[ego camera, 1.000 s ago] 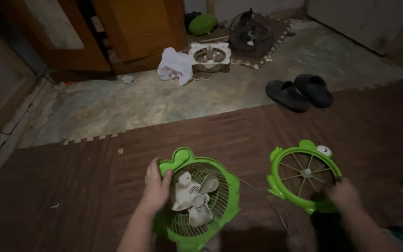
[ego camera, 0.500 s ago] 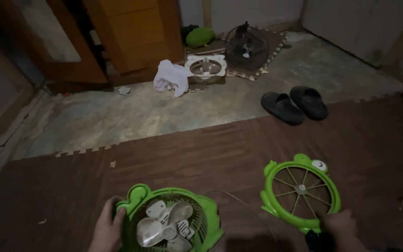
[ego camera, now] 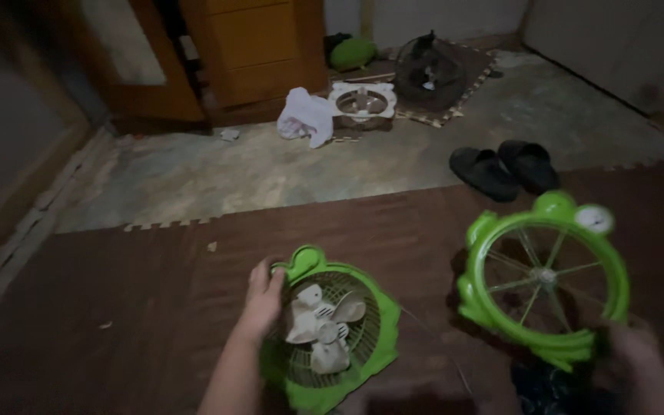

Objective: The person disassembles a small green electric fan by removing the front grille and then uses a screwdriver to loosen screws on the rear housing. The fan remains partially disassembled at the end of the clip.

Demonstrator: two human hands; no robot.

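Your right hand [ego camera: 643, 361] sits at about four o'clock in the view, dim and partly cut off by the lower edge; its fingers look clenched on the bottom rim of the green front grille [ego camera: 545, 278], though the exact grip is hard to make out in the low light. A dark shape just below that grille, at five o'clock, is too shadowed to identify. Your left hand [ego camera: 263, 296] is at seven o'clock, fingers wrapped over the upper left rim of the green fan body [ego camera: 330, 330], with the forearm running off the bottom edge.

The fan body lies tilted on the brown foam floor mat [ego camera: 117, 307], a rounded green housing with an ear-like bump at its top, a ribbed rear grille and pale, dusty blades [ego camera: 318, 323] exposed at its centre. The front grille is a green ring with thin spokes meeting at a small hub and a round white eye at its upper right; it is held raised and well apart from the fan body, to the right.

Towards one o'clock a pair of dark slippers [ego camera: 505, 167] rests on the bare concrete floor. At twelve o'clock a white cloth [ego camera: 305, 115] lies beside a white fan housing [ego camera: 363, 101].
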